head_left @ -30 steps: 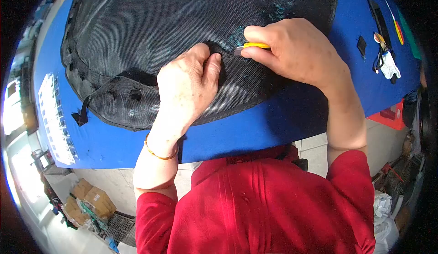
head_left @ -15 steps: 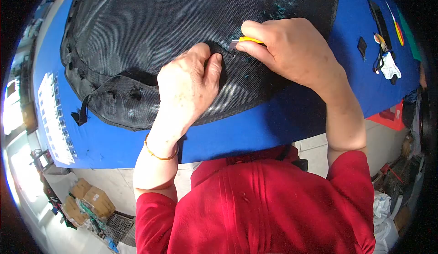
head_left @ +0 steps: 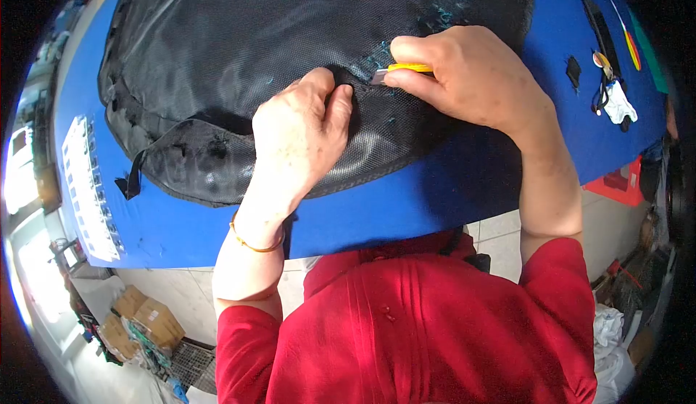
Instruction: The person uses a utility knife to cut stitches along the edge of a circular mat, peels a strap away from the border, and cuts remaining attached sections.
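Note:
A large black mesh fabric piece [head_left: 290, 34] lies on a blue-covered table [head_left: 348, 226]. My left hand [head_left: 301, 128] pinches a fold of it near the middle, thumb and fingers pressed together. Just to the right, my right hand [head_left: 464, 77] grips a yellow utility knife [head_left: 411, 67] between thumb and fingers. Its blade points left and meets the fabric beside the pinched fold. Teal thread bits [head_left: 444, 16] are scattered on the mesh above my right hand.
On the table's right are a black strip [head_left: 599, 30], a yellow-and-red tool [head_left: 631, 45], a small black scrap [head_left: 573, 73] and a white item [head_left: 618, 105]. A white slotted sheet [head_left: 88, 190] lies at the left. Cardboard boxes [head_left: 156, 320] and a red container [head_left: 618, 184] stand below table level.
My right hand and the knife moved slightly left, then back right. My left hand has kept its pinch on the black fabric, nearly still.

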Available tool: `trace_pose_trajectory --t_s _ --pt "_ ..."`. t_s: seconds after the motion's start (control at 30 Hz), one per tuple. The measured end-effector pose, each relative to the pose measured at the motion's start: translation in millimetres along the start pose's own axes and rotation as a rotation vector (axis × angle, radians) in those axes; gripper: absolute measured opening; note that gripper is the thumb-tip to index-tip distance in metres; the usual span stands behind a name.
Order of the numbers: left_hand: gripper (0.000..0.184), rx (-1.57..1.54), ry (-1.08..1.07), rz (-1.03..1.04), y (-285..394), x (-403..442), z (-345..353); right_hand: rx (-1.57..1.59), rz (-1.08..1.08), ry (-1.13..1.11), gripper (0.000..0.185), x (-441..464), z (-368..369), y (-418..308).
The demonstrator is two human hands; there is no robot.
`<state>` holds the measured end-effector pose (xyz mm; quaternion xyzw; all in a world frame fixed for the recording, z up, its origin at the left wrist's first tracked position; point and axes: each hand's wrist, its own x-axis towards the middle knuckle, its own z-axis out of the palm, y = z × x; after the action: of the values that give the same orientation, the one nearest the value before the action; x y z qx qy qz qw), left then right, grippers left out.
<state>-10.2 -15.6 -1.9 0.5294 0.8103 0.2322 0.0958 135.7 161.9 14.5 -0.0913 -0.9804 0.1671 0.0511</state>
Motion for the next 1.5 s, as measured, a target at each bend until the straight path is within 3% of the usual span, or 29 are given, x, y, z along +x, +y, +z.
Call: trace_pose_trajectory --t_s 0.63,1.5 --pt "0.021 -0.044 0.055 0.033 0 -1 4 -0.087 -0.036 0.189 0.024 3 15 -16" --pt "0.021 -0.047 0.022 0.016 0 -1 1 -0.073 -0.021 0.014 0.023 -4 -5 -10"
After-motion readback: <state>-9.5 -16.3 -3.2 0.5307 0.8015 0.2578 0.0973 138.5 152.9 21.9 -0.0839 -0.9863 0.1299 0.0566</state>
